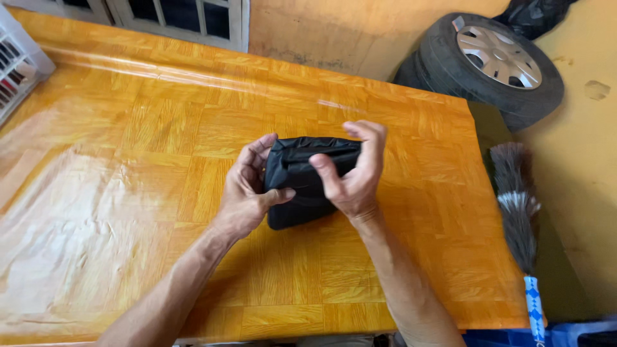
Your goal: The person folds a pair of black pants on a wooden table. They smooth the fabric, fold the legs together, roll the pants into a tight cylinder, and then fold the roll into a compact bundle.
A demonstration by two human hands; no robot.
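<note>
A black fabric bundle (302, 183), folded into a compact, slightly wrinkled block, sits above the glossy orange table (128, 193); the left hand (247, 193) clamps its left end; the right hand (353, 177) grips the right side, perhaps pinching a fold.

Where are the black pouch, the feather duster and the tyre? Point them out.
black pouch (302, 193): head view, lower front fabric.
feather duster (516, 199): head view, middle of the feathers.
tyre (498, 58): head view, silver hubcap.
</note>
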